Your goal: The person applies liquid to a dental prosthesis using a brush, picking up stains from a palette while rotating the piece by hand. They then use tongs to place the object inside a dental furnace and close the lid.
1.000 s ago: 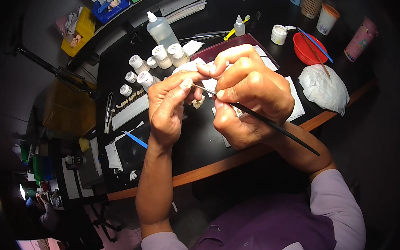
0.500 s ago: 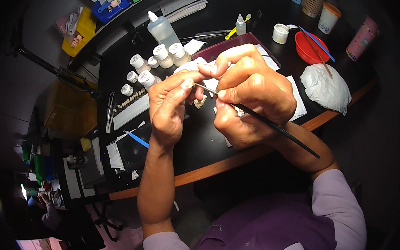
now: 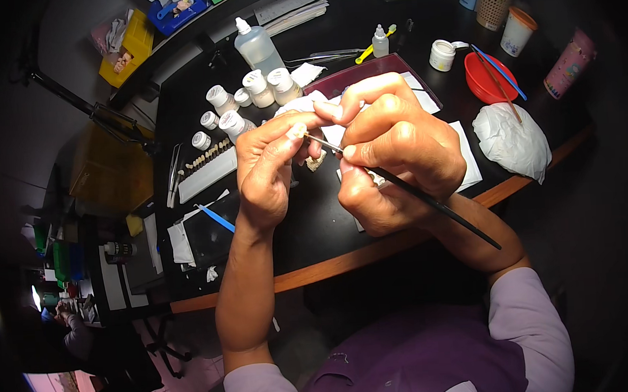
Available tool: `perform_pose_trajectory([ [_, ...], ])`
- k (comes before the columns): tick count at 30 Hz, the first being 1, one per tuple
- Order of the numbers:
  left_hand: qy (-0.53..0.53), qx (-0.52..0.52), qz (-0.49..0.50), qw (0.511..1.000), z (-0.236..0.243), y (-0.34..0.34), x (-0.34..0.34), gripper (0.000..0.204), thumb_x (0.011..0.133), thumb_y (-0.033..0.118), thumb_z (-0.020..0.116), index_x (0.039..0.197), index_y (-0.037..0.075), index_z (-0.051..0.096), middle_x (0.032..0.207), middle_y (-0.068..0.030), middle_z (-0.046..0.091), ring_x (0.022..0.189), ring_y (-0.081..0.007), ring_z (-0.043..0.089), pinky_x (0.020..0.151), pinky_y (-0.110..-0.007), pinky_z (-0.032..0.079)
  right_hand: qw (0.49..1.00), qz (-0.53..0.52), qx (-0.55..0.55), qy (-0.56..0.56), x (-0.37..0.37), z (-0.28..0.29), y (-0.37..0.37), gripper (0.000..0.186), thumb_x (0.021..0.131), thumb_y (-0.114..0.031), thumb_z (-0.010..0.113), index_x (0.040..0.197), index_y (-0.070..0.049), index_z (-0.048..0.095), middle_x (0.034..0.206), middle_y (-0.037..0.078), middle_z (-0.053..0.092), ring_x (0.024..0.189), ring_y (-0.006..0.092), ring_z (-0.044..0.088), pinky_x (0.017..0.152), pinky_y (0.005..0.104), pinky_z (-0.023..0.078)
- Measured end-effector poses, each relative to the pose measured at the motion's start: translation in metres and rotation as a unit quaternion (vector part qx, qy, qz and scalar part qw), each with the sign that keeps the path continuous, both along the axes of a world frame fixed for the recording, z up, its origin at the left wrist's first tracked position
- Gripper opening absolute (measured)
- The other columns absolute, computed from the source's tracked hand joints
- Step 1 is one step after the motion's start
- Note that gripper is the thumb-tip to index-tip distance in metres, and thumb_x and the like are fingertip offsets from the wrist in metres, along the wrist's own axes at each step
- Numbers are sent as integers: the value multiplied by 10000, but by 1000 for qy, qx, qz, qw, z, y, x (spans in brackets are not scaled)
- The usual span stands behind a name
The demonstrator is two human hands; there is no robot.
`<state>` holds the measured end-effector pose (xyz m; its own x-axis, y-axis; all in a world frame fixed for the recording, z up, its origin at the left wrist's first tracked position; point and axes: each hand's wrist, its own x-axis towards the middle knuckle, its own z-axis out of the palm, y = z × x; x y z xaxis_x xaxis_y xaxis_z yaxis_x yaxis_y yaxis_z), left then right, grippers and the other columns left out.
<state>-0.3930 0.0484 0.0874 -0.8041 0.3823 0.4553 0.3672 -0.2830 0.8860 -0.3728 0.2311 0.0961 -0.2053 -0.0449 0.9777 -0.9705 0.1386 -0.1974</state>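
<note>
My left hand [image 3: 263, 163] is closed, thumb and fingers pinching a small whitish, tooth-like piece [image 3: 297, 131] whose exact shape is too small to tell. My right hand [image 3: 401, 155] grips a thin brush [image 3: 440, 206] with a long black handle and a metal neck. Its tip meets the pale piece, or very nearly; fingers partly cover the spot. The two hands touch at the fingertips above the bench. Below them lies a small beige, stone-like model [image 3: 315, 161], partly hidden, along with white paper [image 3: 464, 159] and a dark red tray [image 3: 422, 89].
Several white-lidded jars [image 3: 257, 86] and a squeeze bottle [image 3: 258, 48] stand back left, beside a row of tooth-shade tabs [image 3: 211, 156]. To the right are a red bowl [image 3: 483, 81], a crumpled white cloth [image 3: 513, 141] and a pink bottle [image 3: 569, 65]. Another person [image 3: 74, 329] sits far left.
Almost nothing differs. The whole view has shifted by a few pixels, and both hands keep their grip with the brush tip at the pale piece.
</note>
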Motion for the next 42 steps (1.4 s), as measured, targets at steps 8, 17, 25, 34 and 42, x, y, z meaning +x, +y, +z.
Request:
perform_pose_trajectory([
  [8, 4, 10, 6, 1000, 0, 3, 0, 399, 974, 173, 490, 1127, -106, 730, 1070, -136, 726, 803, -108, 575, 693, -237, 434, 1000, 1, -6, 1, 0, -1, -2, 227, 655, 90, 631, 842, -35, 609, 766, 73, 632, 868, 283, 637, 790, 381, 545],
  [17, -11, 14, 1, 1000, -1, 2, 0, 411, 961, 166, 486, 1140, -118, 724, 1079, -138, 724, 797, -104, 571, 689, -230, 421, 1000, 3, -12, 2, -1, -1, -3, 237, 679, 114, 629, 866, -30, 611, 787, 86, 644, 875, 278, 636, 797, 391, 558],
  [25, -12, 10, 4, 1000, -1, 2, 0, 417, 955, 162, 481, 1142, -122, 722, 1096, -146, 724, 791, -107, 565, 679, -234, 407, 1000, 3, -13, 7, -2, -2, -3, 226, 697, 114, 632, 872, -25, 598, 801, 99, 646, 847, 275, 637, 789, 402, 577],
  [34, -15, 0, -3, 1000, 0, 0, 0, 407, 958, 152, 478, 1128, -124, 723, 1089, -147, 720, 796, -112, 558, 680, -236, 410, 1000, -5, -4, 9, -2, 0, -1, 231, 699, 115, 625, 871, -32, 578, 797, 84, 630, 866, 272, 645, 753, 377, 562],
  [42, -33, -21, -5, 999, 1, -3, 0, 478, 935, 220, 522, 1197, -141, 694, 1022, -154, 701, 870, -164, 612, 807, -284, 487, 1000, -3, 2, -2, 0, 0, 1, 229, 671, 102, 630, 845, -40, 584, 785, 75, 619, 867, 277, 649, 743, 365, 544],
])
